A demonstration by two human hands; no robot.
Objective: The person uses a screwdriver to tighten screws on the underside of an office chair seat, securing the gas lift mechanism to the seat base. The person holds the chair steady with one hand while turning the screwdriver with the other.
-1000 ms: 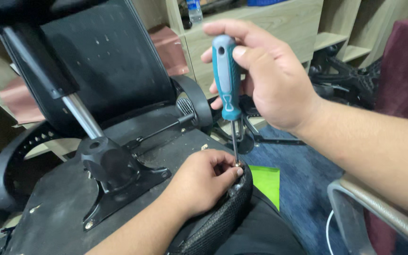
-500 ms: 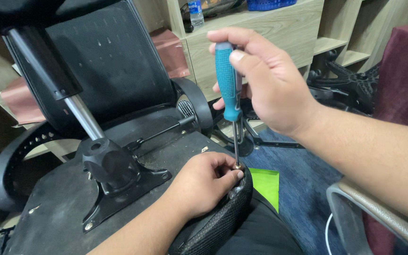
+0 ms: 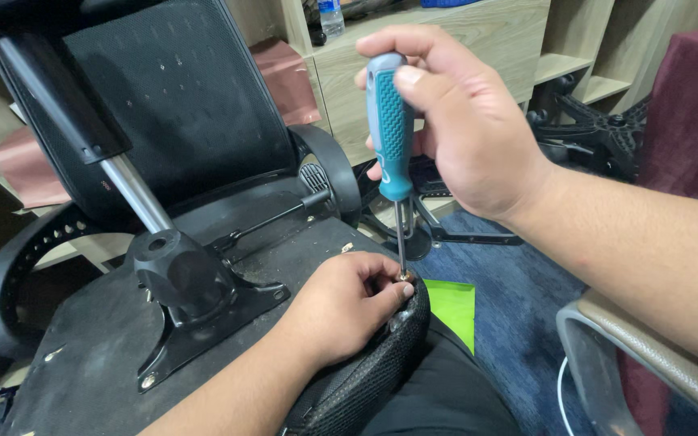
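On the upturned black seat base (image 3: 82, 339), your right hand (image 3: 462, 133) grips a teal screwdriver (image 3: 389, 129) upright; your left hand (image 3: 341, 303) pinches the screw (image 3: 405, 276) at its tip.

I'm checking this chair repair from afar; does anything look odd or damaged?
The office chair lies overturned, its scuffed, dusty seat underside and gas cylinder exposed. Otherwise the screwdriver stands upright at the seat edge.

Clear plastic bottle (image 3: 330, 16) with pale label atop wooden cabinet (image 3: 446, 48); bright green flat packet (image 3: 452, 311) on floor below cabinet.
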